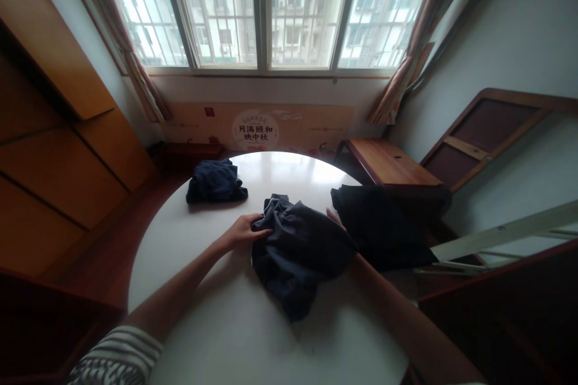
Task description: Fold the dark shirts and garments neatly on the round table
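Note:
A crumpled dark grey-blue garment (pixel 298 246) with thin white piping is bunched over the middle of the round white table (pixel 176 271). At its left edge, my left hand (pixel 248 228) is closed on the cloth, thumb and fingers pinching it near the piping. My right hand (pixel 335 218) is at the garment's right side, mostly covered by the fabric. Only some of its fingers show past the upper edge, and the cloth drapes over the wrist. The garment's lower part hangs in a loose point toward me. What kind of garment it is, I cannot make out.
A folded navy garment pile (pixel 217 181) sits at the table's left far edge. Black cloth (pixel 379 225) lies at the right edge, reaching past it. Beyond stand a wooden desk (pixel 392 159) and a leaning wooden frame (pixel 490 126). Orange-brown cabinets (pixel 58 192) line the left wall.

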